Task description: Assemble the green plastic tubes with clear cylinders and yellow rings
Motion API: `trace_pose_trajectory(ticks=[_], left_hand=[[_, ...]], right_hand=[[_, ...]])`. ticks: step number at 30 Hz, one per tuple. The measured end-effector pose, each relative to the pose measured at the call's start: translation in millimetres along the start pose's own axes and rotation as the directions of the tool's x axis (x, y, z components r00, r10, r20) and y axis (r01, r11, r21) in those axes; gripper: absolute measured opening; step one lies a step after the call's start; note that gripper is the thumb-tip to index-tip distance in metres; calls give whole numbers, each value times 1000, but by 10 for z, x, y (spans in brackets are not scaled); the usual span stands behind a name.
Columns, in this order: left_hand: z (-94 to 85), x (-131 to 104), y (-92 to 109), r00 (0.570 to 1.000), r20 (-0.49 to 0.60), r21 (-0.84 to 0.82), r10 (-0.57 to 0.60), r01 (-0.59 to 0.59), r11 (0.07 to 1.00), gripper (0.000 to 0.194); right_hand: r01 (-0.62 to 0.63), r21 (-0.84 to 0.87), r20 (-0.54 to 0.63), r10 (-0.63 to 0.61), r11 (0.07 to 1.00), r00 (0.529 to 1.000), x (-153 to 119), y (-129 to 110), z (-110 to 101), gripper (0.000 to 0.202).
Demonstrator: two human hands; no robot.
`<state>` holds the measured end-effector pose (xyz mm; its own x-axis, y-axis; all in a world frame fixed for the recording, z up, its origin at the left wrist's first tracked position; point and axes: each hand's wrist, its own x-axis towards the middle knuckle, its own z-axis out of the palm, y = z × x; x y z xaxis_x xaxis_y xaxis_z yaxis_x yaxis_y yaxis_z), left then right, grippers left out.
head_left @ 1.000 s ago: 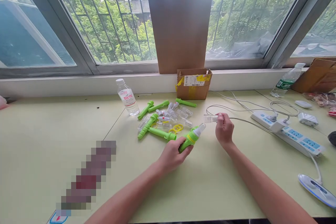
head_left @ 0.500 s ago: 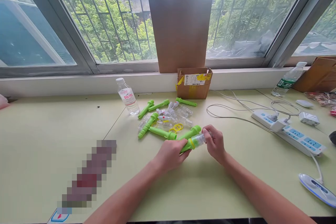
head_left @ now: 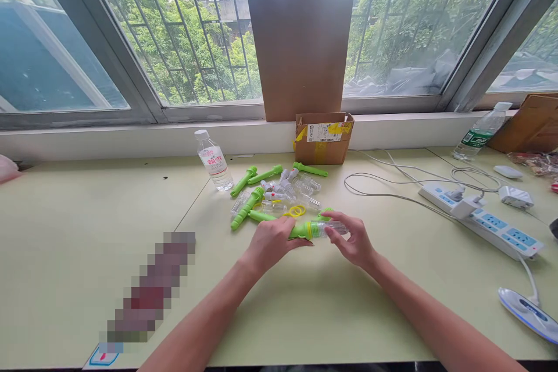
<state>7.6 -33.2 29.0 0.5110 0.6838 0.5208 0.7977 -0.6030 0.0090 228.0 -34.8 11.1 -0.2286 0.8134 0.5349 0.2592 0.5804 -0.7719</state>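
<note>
My left hand (head_left: 271, 244) is wrapped round a green plastic tube (head_left: 300, 231), shaped like a small torch body, lying roughly level above the table. A yellow ring (head_left: 309, 230) sits round the tube's right end, where a clear ribbed plastic cap (head_left: 321, 229) joins it. The thumb and fingers of my right hand (head_left: 358, 242) curl around the outer end of that cap. Beyond my hands lie several more green tubes (head_left: 247, 209), loose clear caps (head_left: 304, 186), yellow rings (head_left: 296, 210) and small white parts with red marks (head_left: 274, 196).
A water bottle (head_left: 214, 161) stands left of the parts, and a small cardboard box (head_left: 325, 139) at the back. To the right are a power strip (head_left: 483, 221) with cables and another bottle (head_left: 479, 133). A blurred patch (head_left: 152, 285) covers something at front left.
The green tube has turned from slanting to nearly level and shifted slightly left. My right hand's fingers have spread from a tight pinch to a looser hold along the clear cap.
</note>
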Motion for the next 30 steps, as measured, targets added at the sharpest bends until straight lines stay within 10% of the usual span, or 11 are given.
trace_pose_trajectory(ticks=[30], left_hand=[[5,1,23,996,-77,-20,49,-51,999,26]], right_hand=[[-250,233,72,239,940,968,11,2,-26,41]])
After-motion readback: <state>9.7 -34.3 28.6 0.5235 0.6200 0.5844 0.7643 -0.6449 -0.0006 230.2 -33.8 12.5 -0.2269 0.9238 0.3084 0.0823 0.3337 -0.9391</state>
